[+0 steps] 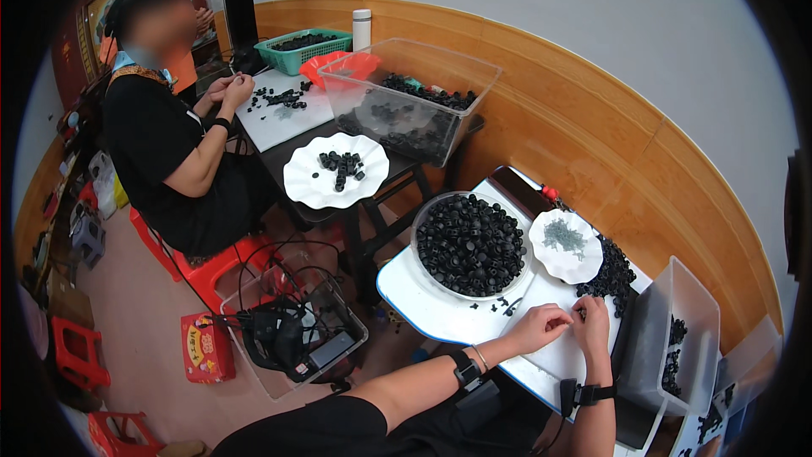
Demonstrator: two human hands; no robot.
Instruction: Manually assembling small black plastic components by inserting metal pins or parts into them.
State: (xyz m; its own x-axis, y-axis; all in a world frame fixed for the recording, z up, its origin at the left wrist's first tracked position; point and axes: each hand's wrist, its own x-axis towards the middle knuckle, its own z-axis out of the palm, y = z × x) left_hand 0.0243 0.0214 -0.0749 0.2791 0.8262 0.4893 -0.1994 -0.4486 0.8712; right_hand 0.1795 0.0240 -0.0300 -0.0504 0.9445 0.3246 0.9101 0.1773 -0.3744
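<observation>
My left hand (pixel 541 327) is over the white table (pixel 423 300), its fingers curled and pressed together. Whatever it may hold is too small to make out. Close beside it, my right hand (pixel 592 323) pinches a small black part (pixel 582 314) at its fingertips. Just beyond my hands stands a clear round bowl (pixel 414 241) heaped with black caps (pixel 470 244). A white scalloped plate (pixel 550 267) carries a pile of tiny grey-green pieces (pixel 564 238). More black parts (pixel 611 275) lie loose beside that plate, and a few small ones (pixel 507 305) lie in front of the bowl.
At my right stands a clear plastic bin (pixel 647 355) with black parts inside. A co-worker (pixel 161 118) sits at a dark table to the left, near a large clear bin (pixel 406 85) and a white plate (pixel 296 178). A box of cables (pixel 292 330) is on the floor.
</observation>
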